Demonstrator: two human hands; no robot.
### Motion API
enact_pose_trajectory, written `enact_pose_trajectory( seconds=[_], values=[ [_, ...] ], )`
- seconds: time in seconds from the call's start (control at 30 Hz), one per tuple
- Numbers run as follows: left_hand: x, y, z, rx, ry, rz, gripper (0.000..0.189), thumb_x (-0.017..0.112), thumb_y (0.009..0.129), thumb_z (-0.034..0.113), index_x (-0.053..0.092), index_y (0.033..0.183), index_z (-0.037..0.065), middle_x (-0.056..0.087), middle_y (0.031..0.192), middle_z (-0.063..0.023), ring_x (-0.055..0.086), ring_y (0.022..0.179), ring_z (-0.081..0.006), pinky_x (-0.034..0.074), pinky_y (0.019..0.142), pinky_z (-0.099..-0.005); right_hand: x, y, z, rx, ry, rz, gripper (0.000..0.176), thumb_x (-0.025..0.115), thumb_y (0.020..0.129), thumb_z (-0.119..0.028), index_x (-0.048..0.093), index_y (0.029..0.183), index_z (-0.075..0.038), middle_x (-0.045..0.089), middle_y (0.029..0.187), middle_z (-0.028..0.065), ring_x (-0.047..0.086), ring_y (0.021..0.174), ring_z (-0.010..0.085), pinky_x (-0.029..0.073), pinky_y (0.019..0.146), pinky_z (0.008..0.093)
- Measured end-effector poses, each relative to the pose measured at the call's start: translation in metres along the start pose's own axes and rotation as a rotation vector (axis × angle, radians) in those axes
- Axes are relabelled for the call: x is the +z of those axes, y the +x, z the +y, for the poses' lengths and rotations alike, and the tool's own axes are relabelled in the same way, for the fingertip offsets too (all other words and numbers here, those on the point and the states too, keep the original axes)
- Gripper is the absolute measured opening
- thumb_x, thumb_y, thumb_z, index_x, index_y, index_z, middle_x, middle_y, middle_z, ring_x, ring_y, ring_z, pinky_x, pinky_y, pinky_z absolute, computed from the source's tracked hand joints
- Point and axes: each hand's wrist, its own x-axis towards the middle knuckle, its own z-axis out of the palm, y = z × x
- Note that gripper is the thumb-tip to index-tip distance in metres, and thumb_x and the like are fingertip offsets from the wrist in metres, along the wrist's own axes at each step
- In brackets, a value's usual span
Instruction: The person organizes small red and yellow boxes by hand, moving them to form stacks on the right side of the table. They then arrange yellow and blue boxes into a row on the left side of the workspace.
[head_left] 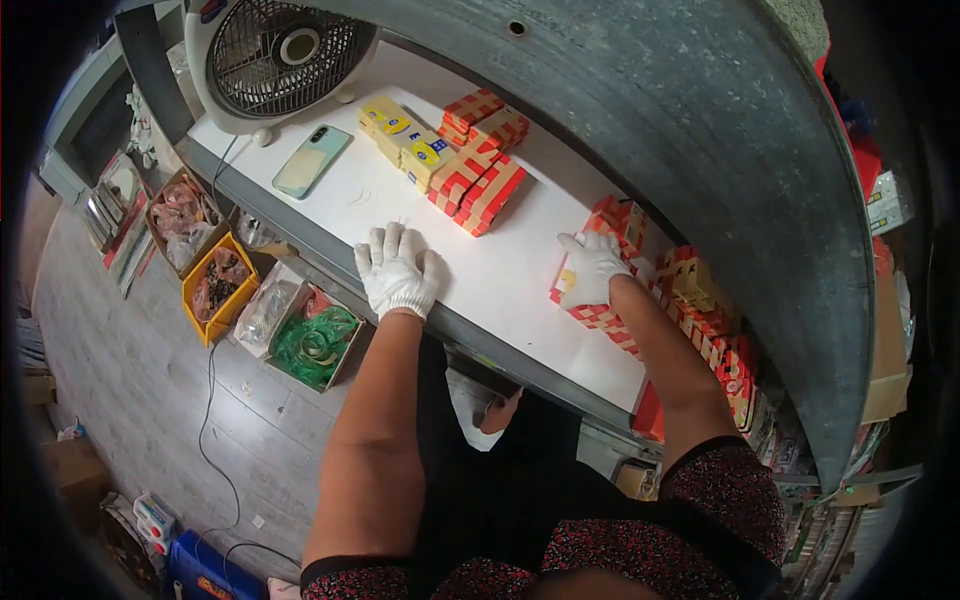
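My left hand [397,268], in a white glove, lies flat with its fingers spread near the front edge of the white worktop [480,285]. Nothing is in it. My right hand [594,265], also gloved, is at the right among small red-and-cream boxes. Its fingers bend over a small box [562,290] with a yellow mark, at the end of a row; the glove hides part of this box. Further left, more red-and-cream boxes [478,190] stand together, beside several yellow boxes [405,140] with blue oval labels.
A phone [312,162] and a fan [290,55] are at the worktop's left end. A grey metal beam [660,90] overhangs the back. Below the front edge are a yellow bin [222,290] and a box of green plastic [318,345]. A cable [210,430] trails over the floor.
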Motion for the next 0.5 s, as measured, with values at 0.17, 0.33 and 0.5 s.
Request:
enact_pose_trajectory(
  seconds=[0.17,0.33,0.5],
  values=[
    [-0.008,0.001,0.003,0.005,-0.013,-0.026,0.060,0.067,0.093,0.045,0.066,0.143,0.011,0.056,0.159,-0.0082,0.038,0.157,-0.0339,0.019,0.132,-0.0576,-0.018,0.034,-0.046,-0.023,0.129,0.090,0.139,0.096,0.056,-0.053,0.030,0.171,-0.012,0.042,0.159,0.0313,0.039,0.151,0.0489,0.032,0.128,0.0556],
    [-0.014,0.001,0.003,0.010,-0.026,-0.049,0.062,0.067,0.093,0.045,0.065,0.145,0.010,0.056,0.159,-0.0093,0.039,0.156,-0.0357,0.019,0.132,-0.0574,-0.007,0.061,-0.076,0.045,0.358,0.244,0.142,0.098,0.060,-0.051,0.023,0.171,-0.006,0.040,0.162,0.0310,0.039,0.152,0.0478,0.035,0.128,0.0519],
    [-0.012,0.001,0.003,0.011,-0.031,-0.044,0.062,0.067,0.093,0.045,0.065,0.145,0.010,0.055,0.160,-0.0101,0.040,0.155,-0.0372,0.019,0.132,-0.0580,0.048,0.058,-0.060,0.049,0.667,0.383,0.146,0.101,0.065,-0.044,0.013,0.172,0.001,0.028,0.171,0.0330,0.033,0.158,0.0474,0.032,0.132,0.0477]
  ],
)
